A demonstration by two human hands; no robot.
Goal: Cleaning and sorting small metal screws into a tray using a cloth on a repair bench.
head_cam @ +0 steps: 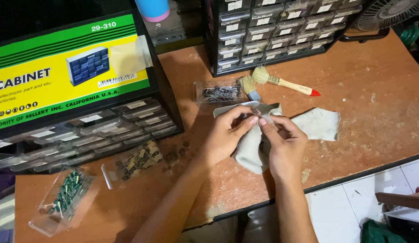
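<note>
Worn wooden desk (371, 90) is carrying our work. We are pinching a tiny dark component (255, 111) between both fingertips: left hand (225, 132) and right hand (283, 144) closed on it, over the grey cloth (250, 153). Better keeping it low above the cloth; beyond, a clear drawer of parts (218, 93) is waiting.

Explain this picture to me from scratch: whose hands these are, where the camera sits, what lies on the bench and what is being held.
There is no machine: a person works with bare hands, filmed by a camera on their head that looks down. The left hand and right hand meet over a grey cloth, their fingers pinching a tiny part. On the wooden bench lie a small brush, a clear tray of dark parts, a tray of green parts and two cabinets of little drawers.
</note>
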